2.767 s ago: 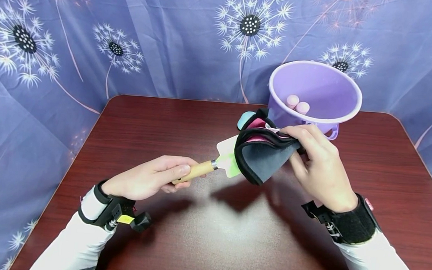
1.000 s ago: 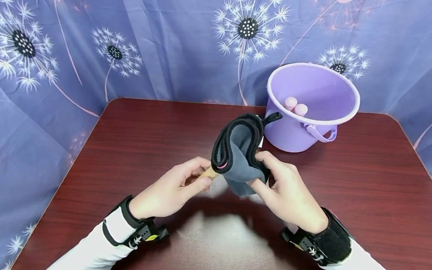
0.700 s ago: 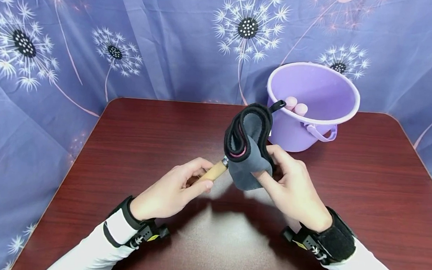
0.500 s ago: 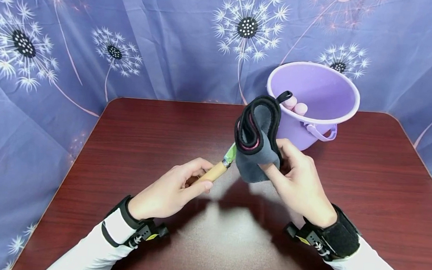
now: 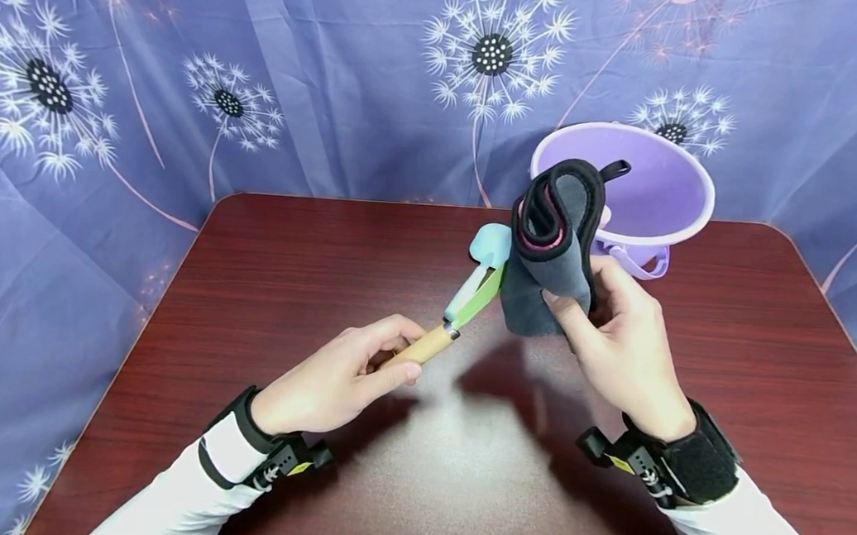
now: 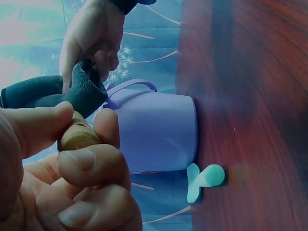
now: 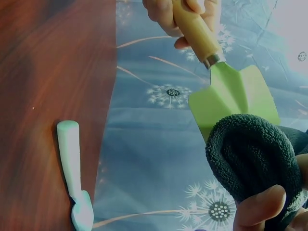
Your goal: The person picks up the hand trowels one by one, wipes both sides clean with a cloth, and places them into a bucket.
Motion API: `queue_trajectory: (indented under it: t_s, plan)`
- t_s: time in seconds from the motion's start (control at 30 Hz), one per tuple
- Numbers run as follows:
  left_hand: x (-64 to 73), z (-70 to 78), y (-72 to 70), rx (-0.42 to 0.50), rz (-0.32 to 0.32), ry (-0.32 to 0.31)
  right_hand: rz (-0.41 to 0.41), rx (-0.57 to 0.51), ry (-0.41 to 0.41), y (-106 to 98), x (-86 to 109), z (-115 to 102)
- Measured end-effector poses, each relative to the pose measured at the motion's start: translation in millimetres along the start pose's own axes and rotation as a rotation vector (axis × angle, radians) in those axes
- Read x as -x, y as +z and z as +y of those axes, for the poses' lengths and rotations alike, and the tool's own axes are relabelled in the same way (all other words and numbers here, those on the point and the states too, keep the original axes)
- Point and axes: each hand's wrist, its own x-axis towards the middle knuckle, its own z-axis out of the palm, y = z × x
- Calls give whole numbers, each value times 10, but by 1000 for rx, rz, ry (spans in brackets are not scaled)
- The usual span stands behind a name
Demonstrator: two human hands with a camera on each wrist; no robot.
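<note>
My left hand [image 5: 339, 369] holds a garden trowel by its wooden handle [image 5: 426, 344]. Its green blade [image 7: 231, 94] points away to the upper right, seen nearly edge-on in the head view. A grey cloth [image 5: 531, 295] with black edging and a loop is bunched in my right hand [image 5: 628, 339], pinched between thumb and fingers. The cloth covers the blade's far end in the right wrist view; whether it touches there I cannot tell. Behind the trowel, a pale blue toy-like shovel [image 5: 491, 243] lies on the table, its handle partly hidden in the head view.
A purple bucket [image 5: 672, 197] with a handle stands at the table's back right, partly behind the cloth. Just a bit of a pink object [image 5: 605, 217] shows inside it. Dark red-brown table [image 5: 310, 259] ends at a blue dandelion-print curtain [image 5: 351, 88].
The cloth in my right hand has slid from near the trowel's handle outward and up to the right, uncovering part of the blade and the blue shovel. My left hand has stayed nearly still lately.
</note>
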Motion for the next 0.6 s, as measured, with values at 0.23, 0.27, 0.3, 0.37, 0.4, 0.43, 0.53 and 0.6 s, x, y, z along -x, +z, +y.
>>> queue_trajectory:
  t_s: [0.23,0.27,0.3,0.37,0.4,0.43,0.53,0.6]
  plan:
    - [10,10,0,7,-14,6,49,28,18,-48,-35,19]
    - [11,12,-2,5,-19,7,58,31,16,-52,-38,20]
    - [13,14,-4,5,-26,8,68,36,11,-56,-39,19]
    - [15,18,-6,4,-37,8,90,54,4,-62,-38,16]
    - [16,19,-8,3,-42,7,101,65,0,-64,-37,14]
    - [18,19,-9,4,-47,7,112,82,-5,-65,-34,12]
    - [20,22,-15,8,-59,6,143,136,-30,-65,-27,12]
    - [19,27,-22,13,-66,10,165,163,-59,-59,-24,17]
